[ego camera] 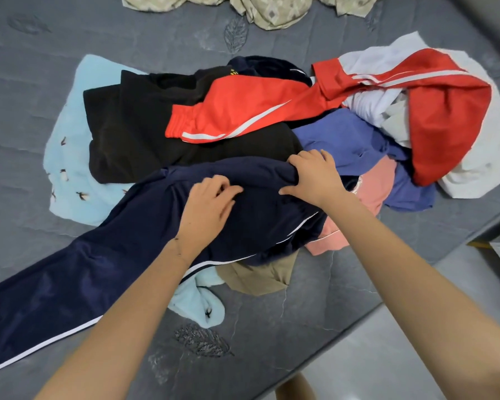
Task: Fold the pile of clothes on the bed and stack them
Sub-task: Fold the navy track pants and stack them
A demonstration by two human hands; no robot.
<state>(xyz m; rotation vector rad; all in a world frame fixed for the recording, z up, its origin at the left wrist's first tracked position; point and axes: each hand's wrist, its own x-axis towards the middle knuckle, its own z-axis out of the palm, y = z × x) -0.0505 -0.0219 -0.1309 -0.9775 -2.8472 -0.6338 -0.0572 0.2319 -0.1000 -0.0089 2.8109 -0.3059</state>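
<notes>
**Head view: both hands on navy track pants at the front of the clothes pile**

The pile of clothes [272,140] sits unfolded mid-bed. The navy track pants [104,272], with a white side stripe, lie on top at the near side, one leg trailing out to the left edge of frame.

- Right hand [315,174]: fingers curled over a bunched fold of the navy pants, gripping it.
- Left hand [211,203]: on the same pants just left of the right hand, fingers bent. Cannot tell if it pinches the cloth or only rests on it.

Rest of the pile:
- Black garment [133,134] behind the pants.
- Red-orange piece [237,111] with a white stripe lying across the black one.
- Red-and-white jacket [445,116] at far right, over a white garment [474,168].
- Blue garment [350,140] and pink garment [378,183] beside the right hand.
- Tan garment [260,275] poking out under the pants.
- Light blue towel [67,168] with small dark prints under the left part of the pile.

Surface: grey bed [272,336] with a stitched leaf pattern. A crumpled beige patterned cloth [272,10] lies at the top edge, apart from the pile. Light grey floor [387,356] shows at lower right.
</notes>
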